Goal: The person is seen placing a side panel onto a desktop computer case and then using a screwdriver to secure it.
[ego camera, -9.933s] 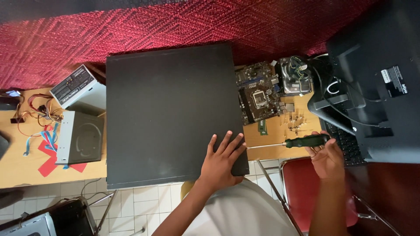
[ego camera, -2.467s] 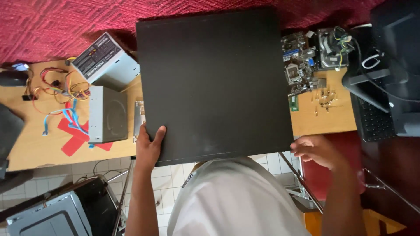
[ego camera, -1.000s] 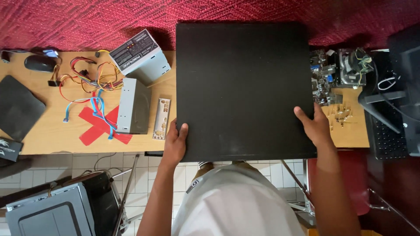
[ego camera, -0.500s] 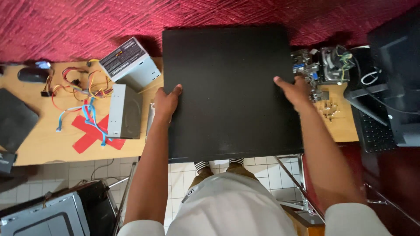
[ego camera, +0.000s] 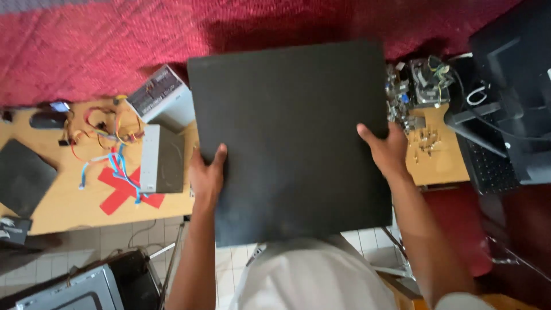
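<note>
A large flat black panel (ego camera: 293, 132) fills the middle of the view, held up over the wooden table (ego camera: 63, 201). My left hand (ego camera: 208, 177) grips its left edge, thumb on top. On the opposite edge, my right hand (ego camera: 388, 150) clasps the panel with the thumb over the top face. The panel hides the table area beneath it.
Left of the panel lie a grey power supply (ego camera: 162, 99), a silver drive (ego camera: 162, 166), loose coloured cables (ego camera: 109, 143) and a red tape cross (ego camera: 123, 192). A motherboard (ego camera: 402, 100) and a black monitor (ego camera: 511, 97) sit at right. A computer case (ego camera: 74, 290) stands on the floor.
Both hands slid up the panel's side edges from its near corners, and the panel rose closer to the camera. Much earlier, the right hand held a screwdriver that is now gone.
</note>
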